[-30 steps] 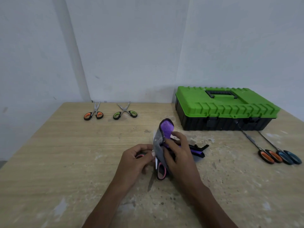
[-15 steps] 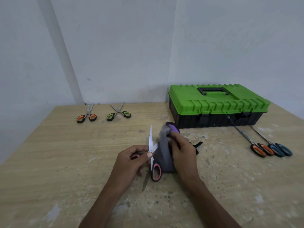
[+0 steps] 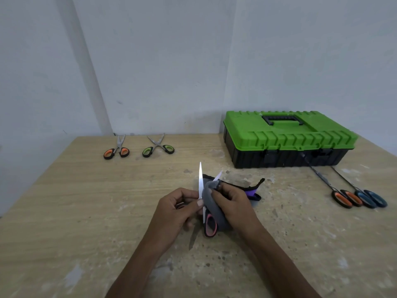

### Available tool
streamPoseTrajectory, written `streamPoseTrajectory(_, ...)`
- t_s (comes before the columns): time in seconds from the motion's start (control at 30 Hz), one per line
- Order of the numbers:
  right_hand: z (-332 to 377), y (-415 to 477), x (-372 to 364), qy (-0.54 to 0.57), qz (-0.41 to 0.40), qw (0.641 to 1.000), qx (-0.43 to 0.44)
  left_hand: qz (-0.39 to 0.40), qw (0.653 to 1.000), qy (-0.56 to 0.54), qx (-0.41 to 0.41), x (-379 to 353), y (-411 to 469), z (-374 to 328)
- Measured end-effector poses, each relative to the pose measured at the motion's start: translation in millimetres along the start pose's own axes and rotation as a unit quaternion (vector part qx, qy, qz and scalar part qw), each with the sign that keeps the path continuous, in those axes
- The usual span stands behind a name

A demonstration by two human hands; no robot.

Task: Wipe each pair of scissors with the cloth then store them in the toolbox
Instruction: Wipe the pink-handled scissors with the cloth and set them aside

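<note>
Light wooden tabletop [image 3: 90, 211], pale grain, scuffed with whitish and grey blotches, is filling the lower half of the view. Plain off-white painted wall [image 3: 163, 65] is standing behind it, meeting the table's far edge. A slim vertical ridge [image 3: 88, 67] on the wall is running down at a slant toward the table's far left corner. Few small dark marks are showing on the paint.

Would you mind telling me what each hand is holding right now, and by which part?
The left hand holds the pink-handled scissors near the pivot; the right hand presses the grey cloth around one blade.
</note>
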State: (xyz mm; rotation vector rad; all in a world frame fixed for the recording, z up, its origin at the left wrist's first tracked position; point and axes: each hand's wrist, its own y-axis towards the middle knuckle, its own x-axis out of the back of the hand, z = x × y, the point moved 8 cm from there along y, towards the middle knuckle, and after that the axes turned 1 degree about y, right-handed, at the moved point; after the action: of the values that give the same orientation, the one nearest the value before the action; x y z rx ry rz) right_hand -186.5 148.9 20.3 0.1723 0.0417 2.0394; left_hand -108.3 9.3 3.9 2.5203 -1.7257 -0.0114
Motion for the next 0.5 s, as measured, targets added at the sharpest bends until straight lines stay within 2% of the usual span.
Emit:
streamPoseTrajectory(0.2,-12.1,5.6,18.3,0.105,-0.102,0.989,-0.037,0.006,1.000,-0.028,0.003,-13.0,3.3,-3.1)
streamPoseTrajectory(0.33,-17.5,8.5,29.2,0.185,-0.157,0.969,-0.041,0.016,1.000,-0.005,0.004,-13.2,-0.4,-2.7)
streamPoseTrajectory(0.43,-18.5,9.8,32.5,0.192,-0.149,0.969,-0.032,-0.004,1.000,0.005,0.008,-5.2,-1.2,-0.9)
streamPoseTrajectory(0.5,-17.3,7.7,28.4,0.123,-0.116,0.985,-0.025,-0.014,1.000,0.012,0.010,1.0,0.0,1.1)
